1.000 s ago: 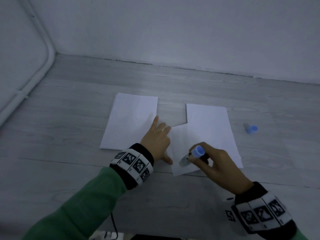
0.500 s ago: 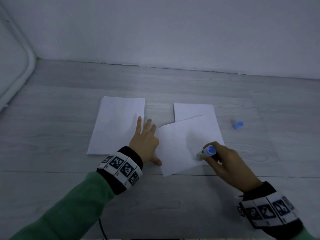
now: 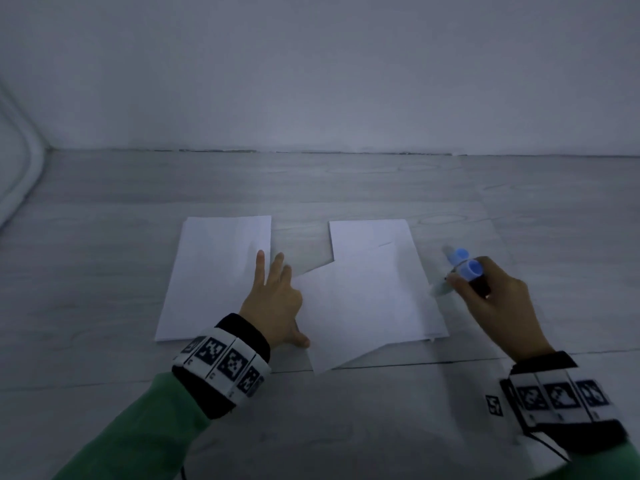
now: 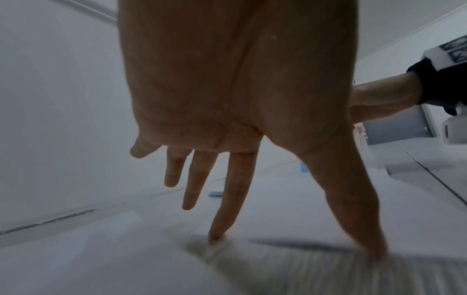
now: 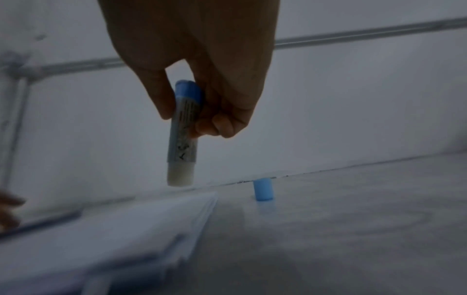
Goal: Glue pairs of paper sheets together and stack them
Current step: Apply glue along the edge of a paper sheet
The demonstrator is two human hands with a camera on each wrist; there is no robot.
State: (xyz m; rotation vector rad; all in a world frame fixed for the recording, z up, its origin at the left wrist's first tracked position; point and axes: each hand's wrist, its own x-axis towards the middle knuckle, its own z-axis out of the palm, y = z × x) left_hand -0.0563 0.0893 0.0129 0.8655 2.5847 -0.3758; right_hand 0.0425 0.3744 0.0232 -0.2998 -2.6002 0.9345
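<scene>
Two white paper stacks lie on the grey floor: a left stack (image 3: 214, 275) and a right stack (image 3: 372, 240). A single tilted sheet (image 3: 363, 306) rests askew on the right stack. My left hand (image 3: 282, 296) lies flat with fingers spread between the stacks, its index tip and thumb pressing on paper (image 4: 290, 199). My right hand (image 3: 462, 282) pinches an uncapped glue stick (image 3: 464, 275) (image 5: 183, 135), held in the air just off the right stack's right edge, white tip pointing down. The blue cap (image 3: 457, 252) (image 5: 263, 189) stands on the floor beyond it.
A white wall meets the floor (image 3: 311, 174) behind the sheets. A white pipe or trim (image 3: 20, 174) curves along the left edge. Bare floor surrounds both stacks. A thin dark cable (image 3: 183, 474) runs under my left sleeve.
My right hand has carried the glue stick from the tilted sheet rightward off the paper, near the cap. My left hand has kept pressing at the sheet's left edge.
</scene>
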